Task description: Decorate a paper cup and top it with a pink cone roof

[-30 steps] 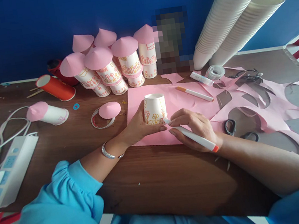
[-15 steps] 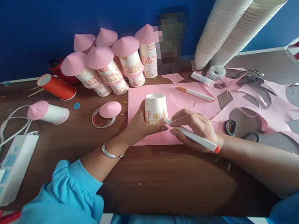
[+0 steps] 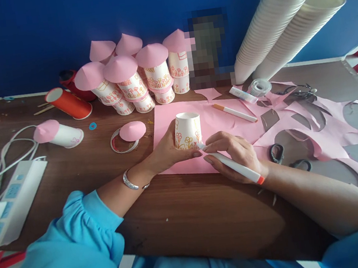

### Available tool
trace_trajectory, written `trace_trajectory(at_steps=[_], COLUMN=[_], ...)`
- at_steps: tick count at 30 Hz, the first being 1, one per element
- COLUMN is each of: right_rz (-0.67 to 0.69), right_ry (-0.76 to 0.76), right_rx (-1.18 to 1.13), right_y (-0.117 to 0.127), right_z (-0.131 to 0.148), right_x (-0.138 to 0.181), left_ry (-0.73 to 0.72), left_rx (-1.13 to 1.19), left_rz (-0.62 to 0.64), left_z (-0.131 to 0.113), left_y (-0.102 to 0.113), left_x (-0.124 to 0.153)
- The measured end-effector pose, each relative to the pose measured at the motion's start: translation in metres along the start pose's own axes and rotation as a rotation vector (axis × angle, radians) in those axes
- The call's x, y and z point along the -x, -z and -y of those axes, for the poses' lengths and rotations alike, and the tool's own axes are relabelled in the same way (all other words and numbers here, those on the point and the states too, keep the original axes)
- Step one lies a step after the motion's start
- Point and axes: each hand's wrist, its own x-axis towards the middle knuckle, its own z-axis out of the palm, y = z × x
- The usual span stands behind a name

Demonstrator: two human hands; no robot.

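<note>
An upside-down white paper cup (image 3: pixel 187 130) with drawn flowers stands on a pink paper sheet (image 3: pixel 210 123) in the middle of the table. My left hand (image 3: pixel 166 151) wraps round its left side and lower rim, holding it steady. My right hand (image 3: pixel 234 155) is closed on a white marker with an orange end (image 3: pixel 236 167). The marker's tip touches the cup's lower right side.
Finished cups with pink cone roofs (image 3: pixel 139 80) stand stacked at the back. Two long stacks of plain cups (image 3: pixel 282 15) lean at the right. A second marker (image 3: pixel 234 112), tape roll (image 3: pixel 259 87), scissors (image 3: pixel 282 155), cut pink paper (image 3: pixel 326 127) and a power strip (image 3: pixel 12 200) lie around.
Hardly anything differs; both hands stay on the cup and marker, and the view has drifted very slightly.
</note>
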Motion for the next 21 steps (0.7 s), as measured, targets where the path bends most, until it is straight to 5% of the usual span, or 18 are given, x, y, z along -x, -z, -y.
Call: trace_trajectory(at_steps=[21], right_rz=[-0.004], right_ry=[0.008], right_rx=[0.026], right_y=[-0.0001], right_z=[-0.0003], right_x=[0.0005], left_ry=[-0.006], left_rx=[-0.017], left_rz=[-0.005], left_z=[-0.0033], left_y=[-0.0025], left_x=[-0.0002])
